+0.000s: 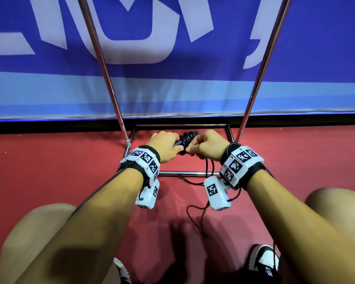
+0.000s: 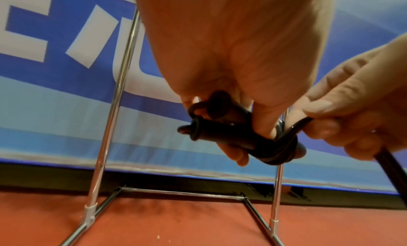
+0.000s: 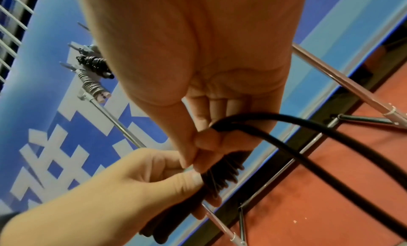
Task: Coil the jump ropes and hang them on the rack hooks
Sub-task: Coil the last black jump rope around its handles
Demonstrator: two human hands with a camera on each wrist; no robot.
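Note:
A black jump rope's two handles (image 2: 222, 127) lie side by side in my left hand (image 1: 172, 145), which grips them. Several turns of black rope (image 1: 188, 138) are wound round the handles next to my left fingers (image 3: 193, 178). My right hand (image 1: 195, 149) pinches a doubled strand of the rope (image 3: 286, 127) just beside those turns. The loose rope (image 1: 203, 203) hangs from the right hand and trails onto the red floor. Both hands are low, over the base of the chrome rack (image 1: 184, 173). The far ends of the handles are hidden in my left palm.
High on the rack, a black coiled rope (image 3: 93, 63) and a pale coiled rope (image 3: 92, 86) hang by the hooks (image 3: 72, 46). Two slanted chrome poles (image 1: 103, 64) rise before a blue banner (image 1: 213, 95). My knees and shoes (image 1: 263, 261) flank the trailing rope.

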